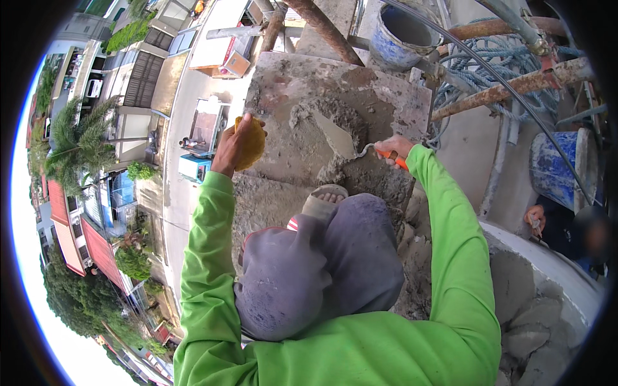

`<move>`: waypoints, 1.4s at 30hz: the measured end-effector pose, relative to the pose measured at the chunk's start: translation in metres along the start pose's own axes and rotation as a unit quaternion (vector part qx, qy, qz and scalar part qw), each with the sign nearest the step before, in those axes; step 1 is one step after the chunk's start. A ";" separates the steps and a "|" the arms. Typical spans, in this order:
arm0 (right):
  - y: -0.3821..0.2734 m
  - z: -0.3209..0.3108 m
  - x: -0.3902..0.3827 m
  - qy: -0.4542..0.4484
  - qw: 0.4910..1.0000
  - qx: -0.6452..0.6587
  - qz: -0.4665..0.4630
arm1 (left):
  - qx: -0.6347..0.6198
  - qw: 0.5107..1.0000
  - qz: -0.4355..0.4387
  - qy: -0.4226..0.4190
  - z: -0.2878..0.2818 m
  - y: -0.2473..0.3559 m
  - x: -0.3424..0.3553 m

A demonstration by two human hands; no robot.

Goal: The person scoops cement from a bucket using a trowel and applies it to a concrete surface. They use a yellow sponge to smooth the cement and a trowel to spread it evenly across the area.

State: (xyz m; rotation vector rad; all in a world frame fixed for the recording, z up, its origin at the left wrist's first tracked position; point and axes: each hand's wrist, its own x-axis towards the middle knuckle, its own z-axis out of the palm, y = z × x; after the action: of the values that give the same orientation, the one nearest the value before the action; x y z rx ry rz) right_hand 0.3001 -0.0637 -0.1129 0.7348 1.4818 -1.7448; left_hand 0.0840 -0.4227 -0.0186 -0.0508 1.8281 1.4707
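My right hand (396,150) grips the orange handle of a trowel (336,136). The trowel's pointed blade rests in a heap of wet grey mortar (335,112) on a flat board (277,74). Off the board's left edge, my left hand (233,147) is closed around a rounded yellow piece (252,143); whether it is a sponge or something stiffer I cannot tell. More mortar is smeared across the board around the heap. My sandalled foot (329,193) is just in front of the mortar, below my bent knees.
A mortar-stained blue bucket (393,48) stands beyond the board, another blue container (557,164) at right. Rusty scaffold pipes (508,90) and coiled blue rope (479,67) are at upper right. Another person's hand (534,220) shows at far right. Left of the board, a street (177,219) lies far below.
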 end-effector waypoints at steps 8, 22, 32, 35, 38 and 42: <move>0.019 0.035 0.009 -0.049 0.980 -0.167 0.096 | -0.005 1.000 0.012 0.020 -0.016 0.010 -0.009; -0.028 -0.017 -0.014 0.068 0.827 -0.552 -0.078 | -0.003 1.000 0.010 0.009 -0.016 -0.009 -0.010; -0.049 0.006 0.007 0.207 0.656 -0.714 -0.132 | 0.002 1.000 0.020 -0.006 0.003 0.004 -0.013; -0.066 0.013 0.009 0.209 0.715 -0.659 -0.103 | 0.013 0.999 0.028 -0.013 0.003 0.003 -0.010; -0.059 -0.007 -0.009 0.188 0.856 -0.475 -0.075 | -0.004 1.000 0.004 -0.025 0.002 0.009 -0.012; -0.044 0.007 -0.032 0.262 0.853 -0.439 -0.100 | -0.005 1.000 0.017 -0.023 0.002 0.002 -0.009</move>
State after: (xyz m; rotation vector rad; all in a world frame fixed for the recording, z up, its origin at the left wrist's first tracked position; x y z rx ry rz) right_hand 0.2830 -0.0626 -0.0612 0.5675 2.5277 -0.7948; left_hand 0.0901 -0.4243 -0.0113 0.0102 1.7935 1.4921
